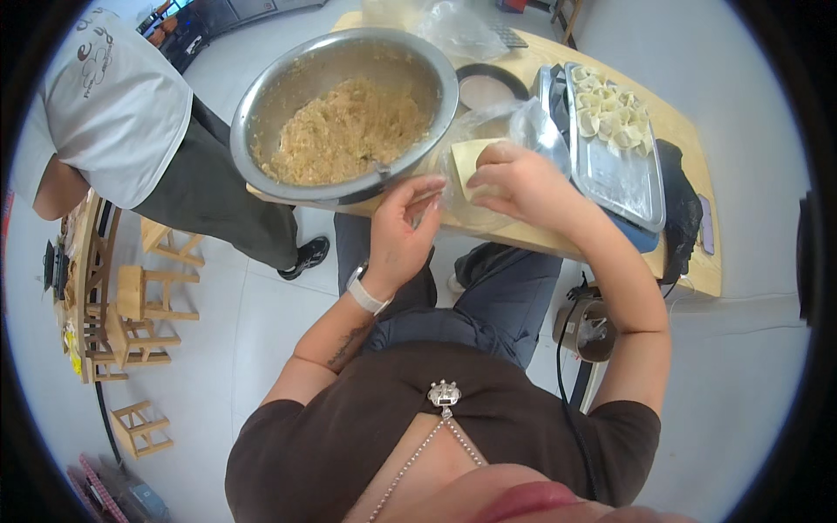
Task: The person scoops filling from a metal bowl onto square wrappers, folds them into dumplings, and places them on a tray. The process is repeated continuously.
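Observation:
Square pale-yellow dough wrappers (463,155) lie on a plastic bag at the table's near edge. My right hand (523,183) reaches over them, its fingertips touching the wrappers; whether it pinches one is unclear. Just left of them, my left hand (400,229) is raised with fingers curled and thumb near the fingertips. Something pale may be between those fingers, too small to tell. A large steel bowl (243,140) of minced filling (353,131) stands beyond my left hand, with a utensil handle (382,168) at its near rim. Folded wontons (608,111) fill the far half of a metal tray (621,180).
The tray sits at the right of the wooden table (686,140), beside black cloth (677,202) and a phone (706,224). A round dark-rimmed dish (490,88) is behind the wrappers. A person (124,111) stands at left, near wooden stools (157,291). A bin (585,330) is below.

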`<action>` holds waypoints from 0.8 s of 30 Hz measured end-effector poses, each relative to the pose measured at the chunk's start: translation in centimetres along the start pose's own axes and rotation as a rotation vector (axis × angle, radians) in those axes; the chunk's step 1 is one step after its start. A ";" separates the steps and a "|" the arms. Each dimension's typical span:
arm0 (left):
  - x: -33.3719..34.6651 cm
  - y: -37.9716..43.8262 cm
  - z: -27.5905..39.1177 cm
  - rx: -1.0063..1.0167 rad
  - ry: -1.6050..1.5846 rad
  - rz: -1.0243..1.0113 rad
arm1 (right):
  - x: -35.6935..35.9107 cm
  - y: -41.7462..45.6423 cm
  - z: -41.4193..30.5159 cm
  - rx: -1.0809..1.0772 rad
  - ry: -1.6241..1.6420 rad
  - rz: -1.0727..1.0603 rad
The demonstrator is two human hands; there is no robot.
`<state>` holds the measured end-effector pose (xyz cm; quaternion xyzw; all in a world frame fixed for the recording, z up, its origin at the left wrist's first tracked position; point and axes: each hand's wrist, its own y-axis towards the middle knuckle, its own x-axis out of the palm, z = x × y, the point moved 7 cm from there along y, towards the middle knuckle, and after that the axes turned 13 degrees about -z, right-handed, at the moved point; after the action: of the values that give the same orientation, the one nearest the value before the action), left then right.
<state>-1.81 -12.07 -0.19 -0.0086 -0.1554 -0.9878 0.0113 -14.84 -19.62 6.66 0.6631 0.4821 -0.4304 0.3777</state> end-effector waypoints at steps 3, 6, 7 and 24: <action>-0.5 -0.4 -0.7 -0.003 -0.028 0.008 | 0.0 0.4 0.2 -0.017 0.036 0.001; -0.6 -0.2 -1.0 0.000 -0.040 -0.022 | -0.2 0.4 0.7 -0.043 0.092 0.022; -0.5 -0.2 -1.0 -0.003 -0.046 -0.031 | -0.2 0.4 0.8 -0.037 0.113 0.019; 2.5 2.2 -0.5 -0.076 -0.616 -0.134 | -0.3 -1.3 5.7 0.361 1.275 0.642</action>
<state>-4.22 -14.34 0.08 -0.2973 -0.1148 -0.9424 -0.1019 -17.31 -24.60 4.87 0.9449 0.3121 0.0979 0.0165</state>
